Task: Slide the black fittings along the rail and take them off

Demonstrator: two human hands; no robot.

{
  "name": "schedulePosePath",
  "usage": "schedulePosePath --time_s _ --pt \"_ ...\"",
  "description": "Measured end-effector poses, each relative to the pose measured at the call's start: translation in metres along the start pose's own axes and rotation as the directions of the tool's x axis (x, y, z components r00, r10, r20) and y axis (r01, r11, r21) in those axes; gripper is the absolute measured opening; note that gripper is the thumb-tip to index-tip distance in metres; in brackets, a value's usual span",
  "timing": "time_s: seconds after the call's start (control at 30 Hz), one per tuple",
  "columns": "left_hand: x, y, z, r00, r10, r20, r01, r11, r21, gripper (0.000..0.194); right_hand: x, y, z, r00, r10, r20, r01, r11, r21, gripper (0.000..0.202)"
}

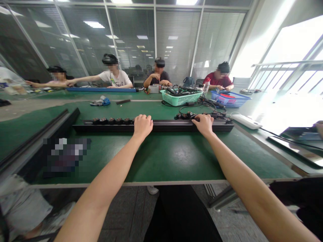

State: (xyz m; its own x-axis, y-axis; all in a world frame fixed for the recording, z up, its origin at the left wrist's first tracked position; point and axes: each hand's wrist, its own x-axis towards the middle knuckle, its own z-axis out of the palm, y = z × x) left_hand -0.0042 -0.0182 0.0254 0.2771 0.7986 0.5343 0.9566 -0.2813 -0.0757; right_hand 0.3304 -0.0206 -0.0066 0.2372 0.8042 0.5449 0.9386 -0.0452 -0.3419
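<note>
A long black rail (174,127) lies crosswise on the green table (176,151). My left hand (143,126) is curled over the middle of the rail, its fingertips hidden behind it. Further right, my right hand (204,124) rests on the rail with bent fingers, thumb towards the left, beside a heap of small black parts (185,116). What its fingers hold, if anything, is hidden. Several small dark parts (111,121) sit in a row along the rail's left section.
Behind the rail stand a green basket (183,99) of cables and a blue basket (230,101). A white power strip (247,121) lies at right, black channels (55,137) at left. Several people (114,75) sit across the table.
</note>
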Motion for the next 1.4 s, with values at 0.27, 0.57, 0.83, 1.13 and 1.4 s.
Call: schedulePosePath --time_s 0.27,0.57,0.83,1.13,1.4 --pt "-0.0003 0.0 -0.0001 1.0 0.003 -0.004 -0.002 1.0 0.006 0.033 0.0015 0.0036 0.0019 1.0 -0.003 -0.006 0.003 1.0 0.007 0.023" --pt "0.0002 -0.0001 0.0002 1.0 -0.001 -0.002 0.001 1.0 -0.011 0.035 -0.0002 0.0029 0.0006 1.0 -0.007 -0.028 0.009 0.999 0.038 0.024" --pt "0.0 0.0004 -0.0008 1.0 -0.001 -0.002 0.001 1.0 0.005 0.034 0.0 0.0041 0.0012 1.0 0.003 -0.025 -0.002 1.0 0.015 0.022" --pt "0.0005 0.0002 -0.0001 1.0 -0.002 0.002 0.002 1.0 -0.002 0.034 0.0007 0.0067 0.0021 0.999 0.006 -0.048 -0.005 1.0 0.021 0.021" --pt "0.0002 0.0004 -0.0008 1.0 -0.001 0.0 0.001 1.0 -0.004 0.033 0.0015 0.007 0.0015 0.999 0.017 -0.033 -0.017 1.0 0.021 0.021"
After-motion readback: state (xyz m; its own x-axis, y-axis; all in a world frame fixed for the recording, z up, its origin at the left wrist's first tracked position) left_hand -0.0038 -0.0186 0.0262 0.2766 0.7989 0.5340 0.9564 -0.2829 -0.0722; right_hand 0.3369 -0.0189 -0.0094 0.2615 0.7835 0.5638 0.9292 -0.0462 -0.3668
